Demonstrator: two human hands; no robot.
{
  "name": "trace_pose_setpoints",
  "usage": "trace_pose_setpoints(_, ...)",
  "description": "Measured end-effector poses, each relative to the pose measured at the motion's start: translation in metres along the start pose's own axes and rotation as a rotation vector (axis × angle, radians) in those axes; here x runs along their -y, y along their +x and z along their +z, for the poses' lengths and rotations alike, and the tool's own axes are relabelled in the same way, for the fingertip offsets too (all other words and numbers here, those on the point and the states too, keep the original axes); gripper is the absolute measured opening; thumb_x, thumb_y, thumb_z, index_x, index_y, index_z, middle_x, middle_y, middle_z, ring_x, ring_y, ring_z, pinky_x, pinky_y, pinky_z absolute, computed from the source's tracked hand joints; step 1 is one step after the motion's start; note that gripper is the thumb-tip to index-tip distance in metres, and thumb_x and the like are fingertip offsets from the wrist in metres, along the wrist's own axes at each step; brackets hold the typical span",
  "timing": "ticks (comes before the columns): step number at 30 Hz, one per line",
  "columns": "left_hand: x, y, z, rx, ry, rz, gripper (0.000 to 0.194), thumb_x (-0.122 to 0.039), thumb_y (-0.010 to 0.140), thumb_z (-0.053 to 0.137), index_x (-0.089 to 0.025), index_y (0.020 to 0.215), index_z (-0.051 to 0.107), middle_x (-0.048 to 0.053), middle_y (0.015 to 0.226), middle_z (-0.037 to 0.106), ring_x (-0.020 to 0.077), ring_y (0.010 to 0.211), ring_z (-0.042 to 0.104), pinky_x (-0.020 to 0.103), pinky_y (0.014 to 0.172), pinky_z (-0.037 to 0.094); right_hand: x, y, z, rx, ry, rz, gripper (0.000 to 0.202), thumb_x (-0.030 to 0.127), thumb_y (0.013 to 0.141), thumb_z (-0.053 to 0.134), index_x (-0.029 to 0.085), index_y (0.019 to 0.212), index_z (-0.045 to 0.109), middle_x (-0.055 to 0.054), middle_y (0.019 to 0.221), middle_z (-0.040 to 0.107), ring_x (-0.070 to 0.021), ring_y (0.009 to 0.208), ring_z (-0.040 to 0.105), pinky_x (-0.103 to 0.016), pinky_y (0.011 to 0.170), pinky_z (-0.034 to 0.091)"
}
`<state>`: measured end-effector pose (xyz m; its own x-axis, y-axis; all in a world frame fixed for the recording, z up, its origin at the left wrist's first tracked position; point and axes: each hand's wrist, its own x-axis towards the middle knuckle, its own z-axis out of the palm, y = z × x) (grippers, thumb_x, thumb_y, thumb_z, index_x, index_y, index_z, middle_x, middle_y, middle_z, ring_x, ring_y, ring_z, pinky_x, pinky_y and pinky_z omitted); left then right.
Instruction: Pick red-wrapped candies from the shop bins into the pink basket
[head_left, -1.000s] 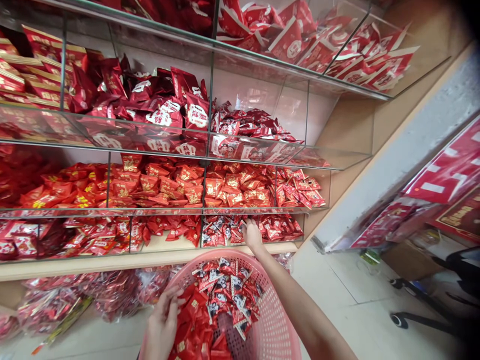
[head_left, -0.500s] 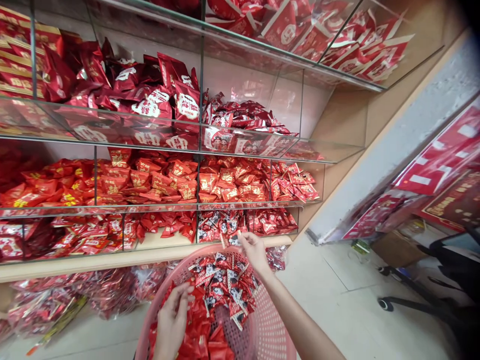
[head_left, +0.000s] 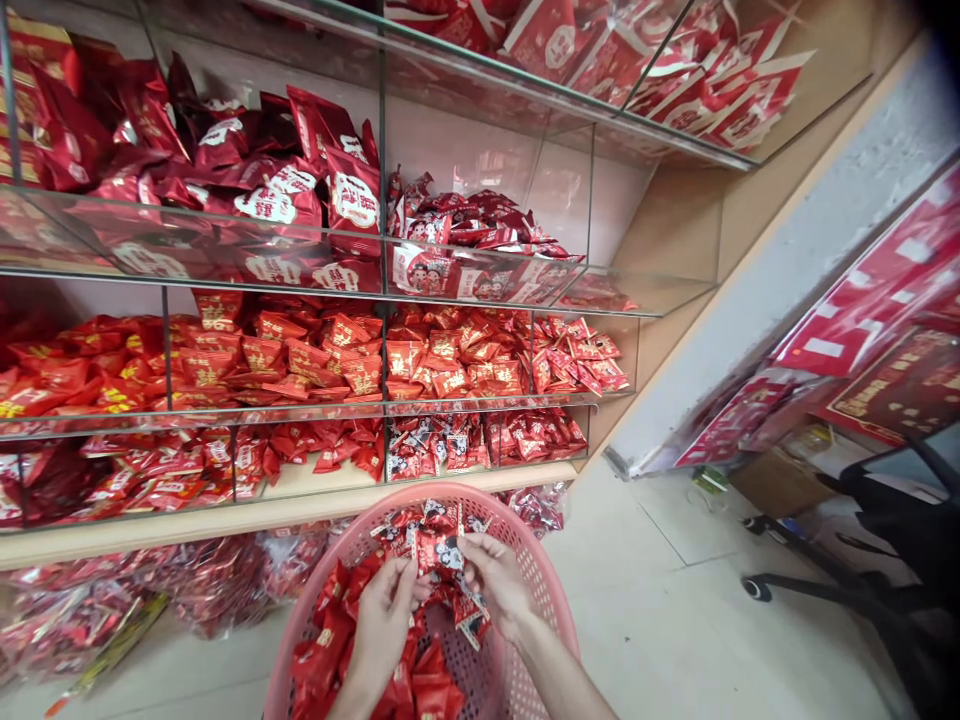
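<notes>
Over a pink plastic basket (head_left: 551, 590) I hold a small red candy packet (head_left: 437, 553) with a black-and-white picture on it. My right hand (head_left: 496, 582) pinches its right edge between thumb and fingers. At its lower left edge, my left hand (head_left: 390, 605) is closed with thumb and fingertips on the packet. Below my hands, similar small packets (head_left: 471, 612) lie in the basket's right part. Plain red packets with gold print (head_left: 319, 655) fill its left part. My wrists hide some of the contents.
A glass-divided shelf (head_left: 300, 495) behind the basket holds red packets in several compartments, including small picture packets (head_left: 450, 440). Clear bags of packets (head_left: 214, 580) lie under it. To the right are a wheeled chair (head_left: 817, 600) and a cardboard box (head_left: 776, 485).
My right hand has come back from the shelf's front edge to the basket with a packet. My left hand has moved right and up to meet it. The view has shifted slightly.
</notes>
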<state>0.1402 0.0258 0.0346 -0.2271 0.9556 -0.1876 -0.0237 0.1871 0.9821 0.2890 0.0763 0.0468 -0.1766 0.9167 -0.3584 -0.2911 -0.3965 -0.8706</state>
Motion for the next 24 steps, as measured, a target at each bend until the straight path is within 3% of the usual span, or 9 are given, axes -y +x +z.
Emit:
trace_pose_setpoints(9, 0.015, -0.001, -0.005, 0.023, 0.089, 0.056, 0.031, -0.051, 0.078, 0.048, -0.020, 0.079, 0.053, 0.001, 0.070, 0.064, 0.0173, 0.068, 0.063, 0.028, 0.066, 0.050, -0.016, 0.000, -0.007, -0.022, -0.130, -0.028, 0.037, 0.049, 0.065, 0.068, 0.014, 0.074, 0.060, 0.006, 0.044, 0.050, -0.0036, 0.034, 0.036, -0.016, 0.036, 0.024)
trace_pose_setpoints(14, -0.003, 0.016, -0.009, 0.059, 0.005, 0.101, 0.029, -0.048, 0.077, 0.051, -0.020, 0.074, 0.050, -0.002, 0.070, 0.057, 0.0185, 0.076, 0.064, 0.028, 0.069, 0.051, -0.005, 0.013, -0.024, -0.172, -0.345, -0.300, 0.035, 0.050, 0.072, 0.057, 0.016, 0.082, 0.057, -0.002, 0.077, 0.063, -0.0063, 0.038, 0.044, -0.020, 0.036, 0.033)
trace_pose_setpoints(16, -0.011, 0.023, -0.010, 0.049, -0.033, 0.108, 0.029, -0.048, 0.075, 0.053, -0.019, 0.072, 0.050, -0.003, 0.069, 0.055, 0.0183, 0.075, 0.064, 0.029, 0.069, 0.051, 0.000, 0.019, -0.037, -0.204, -0.418, -0.365, 0.033, 0.049, 0.075, 0.054, 0.017, 0.083, 0.057, -0.003, 0.076, 0.062, -0.0091, 0.043, 0.047, -0.022, 0.038, 0.037)
trace_pose_setpoints(21, -0.021, 0.028, 0.003, 0.095, -0.116, 0.008, 0.030, -0.048, 0.068, 0.058, -0.019, 0.069, 0.049, -0.004, 0.064, 0.056, 0.0175, 0.067, 0.065, 0.029, 0.063, 0.051, 0.008, 0.022, -0.057, -0.205, -0.506, -0.407, 0.033, 0.049, 0.073, 0.054, 0.017, 0.082, 0.059, -0.005, 0.074, 0.064, -0.0117, 0.047, 0.050, -0.023, 0.041, 0.040)
trace_pose_setpoints(24, -0.021, 0.025, 0.017, 0.190, -0.151, -0.082, 0.032, -0.048, 0.067, 0.059, -0.019, 0.067, 0.046, -0.004, 0.062, 0.056, 0.0164, 0.064, 0.064, 0.027, 0.060, 0.050, 0.012, 0.010, -0.056, -0.196, -0.436, -0.310, 0.043, 0.056, 0.067, 0.058, 0.017, 0.086, 0.059, -0.005, 0.078, 0.065, -0.0104, 0.043, 0.050, -0.023, 0.038, 0.039)
